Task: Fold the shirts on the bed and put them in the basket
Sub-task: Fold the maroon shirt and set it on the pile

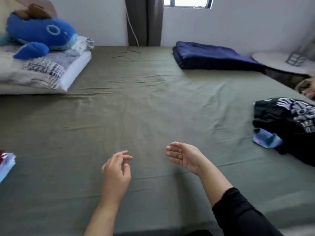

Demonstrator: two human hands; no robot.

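Both grips hold nothing: left hand [116, 169] and right hand [185, 156] hover with fingers loosely spread over the bed [136, 103]. Unfolded dark shirts [286, 120] lie heaped at 3 o'clock.

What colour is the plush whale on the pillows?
Bright blue plush whale with a paler belly, in the head view.
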